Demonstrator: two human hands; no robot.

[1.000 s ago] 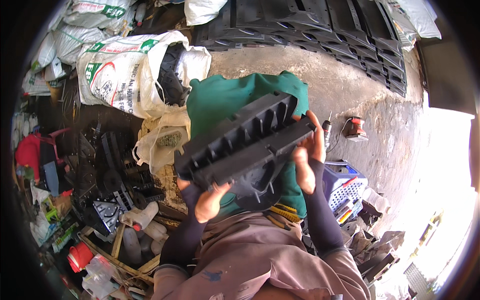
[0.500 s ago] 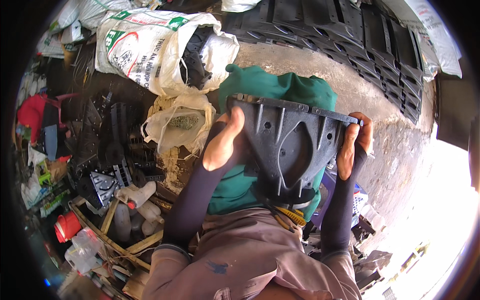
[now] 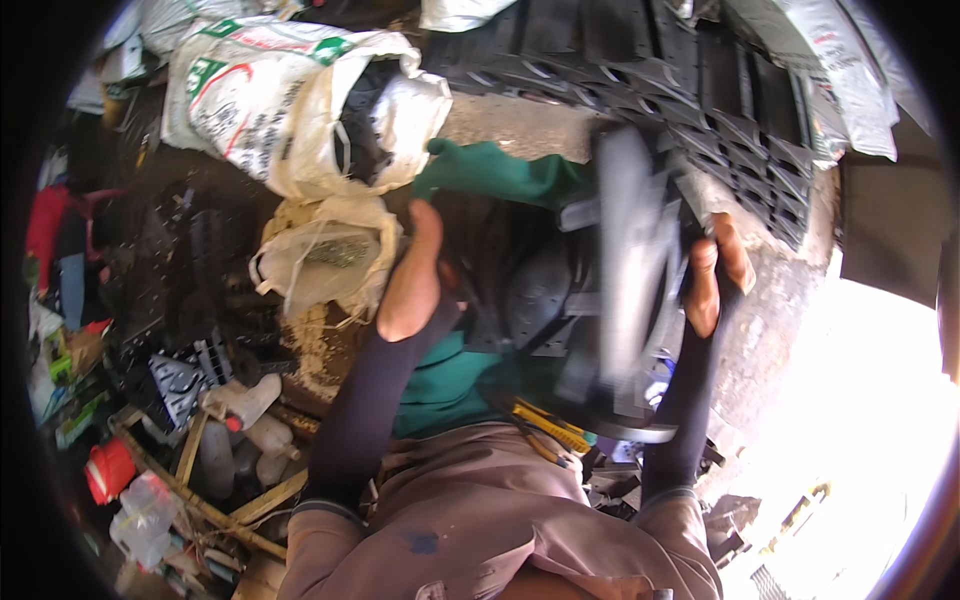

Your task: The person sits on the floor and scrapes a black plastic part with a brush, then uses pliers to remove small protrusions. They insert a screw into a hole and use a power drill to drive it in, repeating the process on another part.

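A large ribbed black moulded plastic part (image 3: 535, 290) is held up over my lap, turned and partly blurred by motion. My left hand (image 3: 412, 275) is at its left side, thumb up along the edge and the other fingers mostly hidden behind it. At the right edge, my right hand (image 3: 715, 275) grips the part with bent fingers. Green cloth (image 3: 500, 170) covers my lap beneath and behind it. Close to my waist lie yellow-handled pliers (image 3: 550, 428), below the part.
Ahead on the left, a white woven sack (image 3: 250, 110) holds black parts. Nearer stands an open plastic bag (image 3: 335, 255) of small pieces. Stacked black mouldings (image 3: 640, 80) fill the far right. A wooden crate (image 3: 185, 490) with bottles sits at lower left.
The black part has turned from facing me with its ribbed, tapering side to a tilted, blurred position. Both hands stay at its sides. The view has shifted slightly.
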